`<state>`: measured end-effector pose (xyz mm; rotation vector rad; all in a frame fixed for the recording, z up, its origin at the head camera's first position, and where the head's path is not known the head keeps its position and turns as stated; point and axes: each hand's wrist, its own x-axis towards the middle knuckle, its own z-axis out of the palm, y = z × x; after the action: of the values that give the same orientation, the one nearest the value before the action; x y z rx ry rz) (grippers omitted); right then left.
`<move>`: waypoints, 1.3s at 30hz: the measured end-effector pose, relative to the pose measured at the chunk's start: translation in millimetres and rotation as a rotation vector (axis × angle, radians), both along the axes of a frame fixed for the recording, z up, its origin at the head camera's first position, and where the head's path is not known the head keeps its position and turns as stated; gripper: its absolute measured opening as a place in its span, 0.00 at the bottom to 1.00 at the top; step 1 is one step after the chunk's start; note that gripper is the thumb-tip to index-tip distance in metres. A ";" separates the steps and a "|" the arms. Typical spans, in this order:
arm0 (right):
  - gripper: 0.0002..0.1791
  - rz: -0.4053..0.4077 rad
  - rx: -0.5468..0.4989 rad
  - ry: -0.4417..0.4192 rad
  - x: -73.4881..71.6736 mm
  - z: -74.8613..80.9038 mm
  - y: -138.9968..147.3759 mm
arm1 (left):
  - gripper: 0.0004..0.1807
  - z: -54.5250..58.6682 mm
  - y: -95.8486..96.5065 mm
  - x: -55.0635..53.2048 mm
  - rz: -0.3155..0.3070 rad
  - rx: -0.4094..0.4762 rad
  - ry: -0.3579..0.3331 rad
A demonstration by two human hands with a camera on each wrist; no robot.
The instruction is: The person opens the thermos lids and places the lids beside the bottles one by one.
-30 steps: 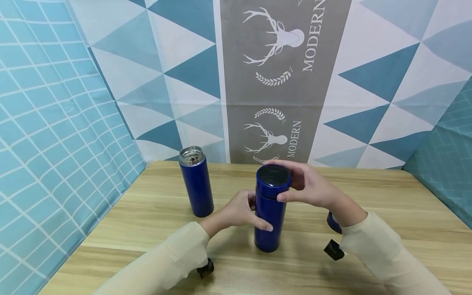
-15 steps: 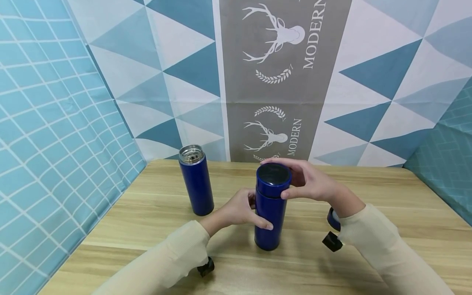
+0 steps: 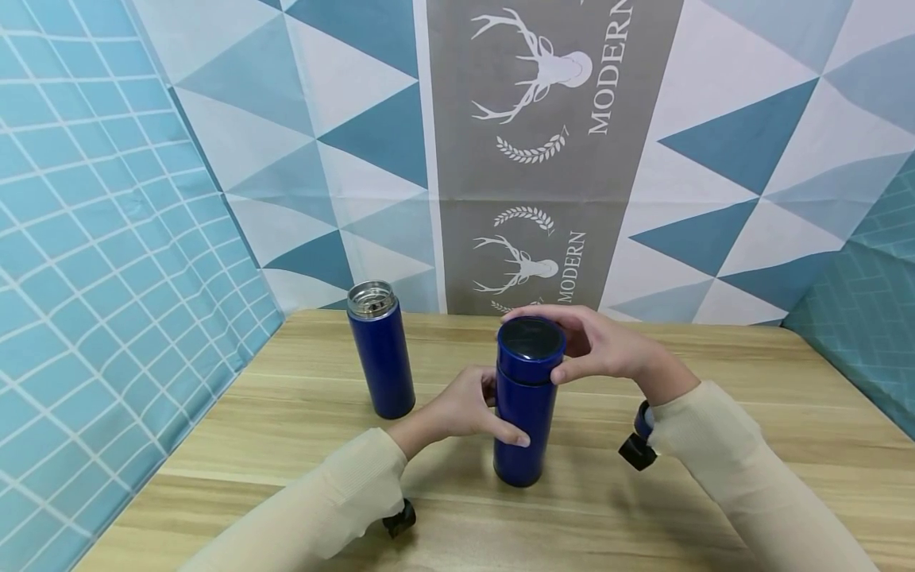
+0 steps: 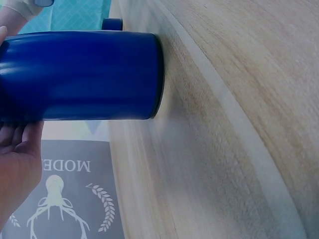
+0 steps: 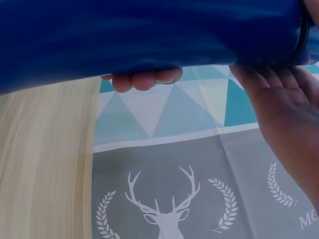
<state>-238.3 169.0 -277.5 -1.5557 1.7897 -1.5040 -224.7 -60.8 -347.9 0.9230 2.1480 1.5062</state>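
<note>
A blue thermos bottle [image 3: 525, 429] stands upright on the wooden table in the head view, its blue lid [image 3: 509, 367] with a dark glossy top seated on it. My left hand [image 3: 461, 409] grips the body from the left, thumb across the front. Its fingertips [image 5: 144, 80] show past the bottle's edge in the right wrist view. Around the lid, from the right, my right hand [image 3: 604, 349] holds with thumb in front and fingers behind. The left wrist view shows the lower part of the bottle [image 4: 84, 74], its base close to the tabletop.
A second blue thermos bottle [image 3: 382, 361], without a lid and with a bare steel mouth, stands back left. A blue lid [image 3: 642, 423] lies on the table [image 3: 786, 413], partly behind my right wrist and its black strap-on piece [image 3: 636, 453]. Patterned curtains hang behind.
My right hand has turned a little around the lid: thumb further right, fingertips further left. The right wrist has shifted left, covering more of the loose lid. My left hand stays put.
</note>
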 end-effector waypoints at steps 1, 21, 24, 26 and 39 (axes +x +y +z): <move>0.36 -0.001 0.006 -0.014 -0.3 0.4 0.0 | 0.33 0.1 -0.1 0.0 -0.001 -0.001 0.002; 0.42 0.020 0.045 -0.035 -1.6 3.5 4.5 | 0.31 -1.0 1.9 -0.2 -0.002 -0.005 0.008; 0.41 0.029 0.032 -0.052 -2.2 2.6 5.6 | 0.31 -1.0 2.4 0.5 -0.002 -0.004 0.003; 0.40 0.043 0.019 -0.063 -2.5 1.6 6.1 | 0.31 -0.9 2.7 0.8 -0.002 0.000 -0.001; 0.39 0.063 -0.042 -0.118 -3.7 -3.2 5.1 | 0.31 -0.6 2.8 0.6 0.014 0.001 0.006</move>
<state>-242.0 174.1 -280.7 -1.4953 1.6394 -1.5783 -224.2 -58.1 -348.4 0.9158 2.1631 1.5127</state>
